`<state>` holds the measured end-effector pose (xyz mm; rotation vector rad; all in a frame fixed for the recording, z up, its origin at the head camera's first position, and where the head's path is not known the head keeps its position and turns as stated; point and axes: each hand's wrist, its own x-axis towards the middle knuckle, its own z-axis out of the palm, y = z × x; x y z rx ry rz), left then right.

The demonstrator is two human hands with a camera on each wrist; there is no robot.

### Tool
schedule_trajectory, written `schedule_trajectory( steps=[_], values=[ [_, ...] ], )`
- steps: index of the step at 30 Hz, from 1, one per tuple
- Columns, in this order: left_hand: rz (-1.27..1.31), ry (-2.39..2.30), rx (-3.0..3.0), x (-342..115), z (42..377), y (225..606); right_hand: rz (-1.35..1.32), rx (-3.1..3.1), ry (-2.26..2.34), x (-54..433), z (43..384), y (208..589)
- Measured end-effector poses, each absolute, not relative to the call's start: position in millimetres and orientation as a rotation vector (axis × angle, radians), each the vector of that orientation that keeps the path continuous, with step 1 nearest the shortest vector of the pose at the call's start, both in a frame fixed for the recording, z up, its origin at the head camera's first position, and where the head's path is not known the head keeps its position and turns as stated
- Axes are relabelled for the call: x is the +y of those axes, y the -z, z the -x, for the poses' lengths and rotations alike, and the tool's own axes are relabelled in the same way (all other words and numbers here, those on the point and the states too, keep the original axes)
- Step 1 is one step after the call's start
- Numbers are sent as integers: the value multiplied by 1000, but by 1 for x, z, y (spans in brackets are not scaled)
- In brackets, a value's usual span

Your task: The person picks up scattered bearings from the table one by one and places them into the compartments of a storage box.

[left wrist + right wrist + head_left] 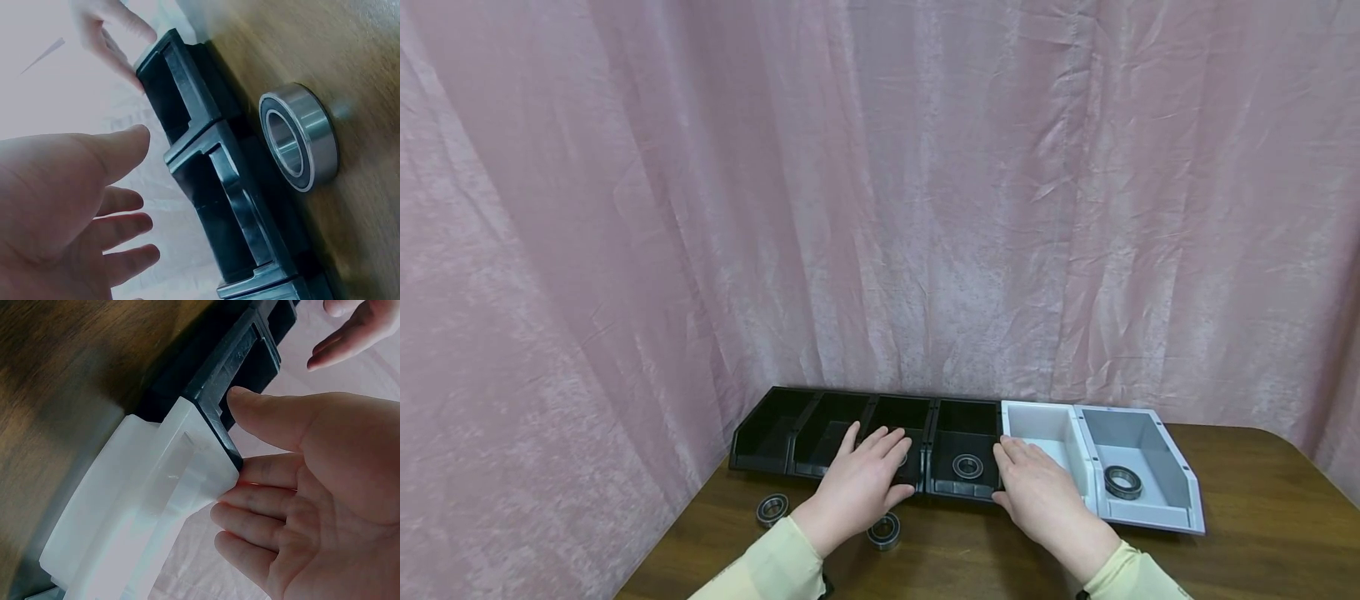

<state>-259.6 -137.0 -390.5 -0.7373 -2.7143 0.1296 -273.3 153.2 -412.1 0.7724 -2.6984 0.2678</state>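
Note:
My left hand (861, 483) is held over the third black bin (891, 408), fingers straight and spread, with nothing in its grasp. Partly hidden behind its fingers, a ball bearing (904, 459) lies in that bin. The right hand (1037, 492) is at the border of the fourth black bin (947, 417) and the white bin (1037, 411); its thumb is by the black side, its fingers by the white wall (200, 462). Whether they touch I cannot tell. Another bearing (967, 467) lies in the fourth black bin. Near my left wrist, a steel bearing (303, 137) lies on the table.
Two more black bins (782, 404) extend the row leftward. At the right end, a grey bin (1180, 467) holds a bearing (1123, 482). On the wooden table (1262, 500), left of my left wrist, is another bearing (772, 509). A pink curtain (925, 208) hangs behind.

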Motion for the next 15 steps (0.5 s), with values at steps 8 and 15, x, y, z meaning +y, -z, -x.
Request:
schedule_trajectory(
  steps=[8, 15],
  values=[
    [762, -98, -2702, -137, 252, 392, -764, -2691, -268, 153, 272, 410],
    [780, -118, -2719, -137, 244, 394, -771, -2675, -263, 152, 272, 411]
  ],
)
